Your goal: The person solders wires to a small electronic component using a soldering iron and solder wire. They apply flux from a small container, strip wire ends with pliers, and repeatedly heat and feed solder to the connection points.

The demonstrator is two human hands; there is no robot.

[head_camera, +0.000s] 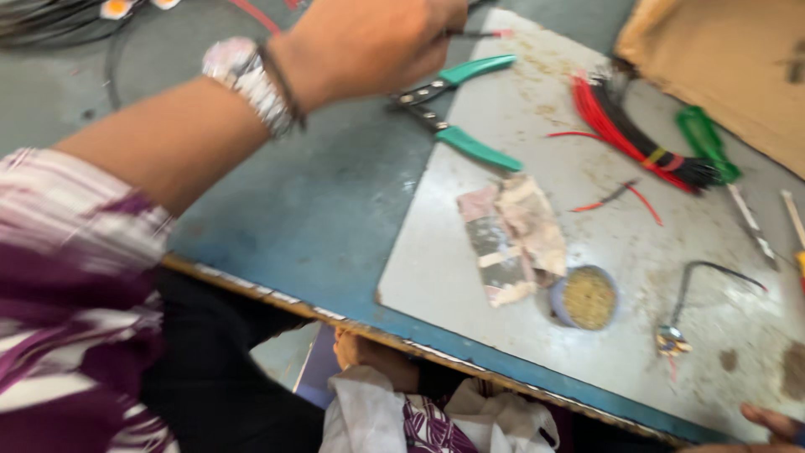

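Left hand (369, 42), silver wristwatch (247, 80) on the wrist, fingers curled closed, pinching a thin dark wire with a red end (480, 33) that sticks out just past the fingertips. Just below the knuckles: green-handled metal pliers (457, 109), handles spread, lying half on the grey metal plate (537, 277), not touched. Further out from the fingers: bundle of red and black wires (637, 138), crumpled stained rag (516, 235), small round tin of yellowish paste (587, 298). Right hand (776, 424): only fingertips show at the bottom right edge of the blue table (319, 201); can't tell its grip.
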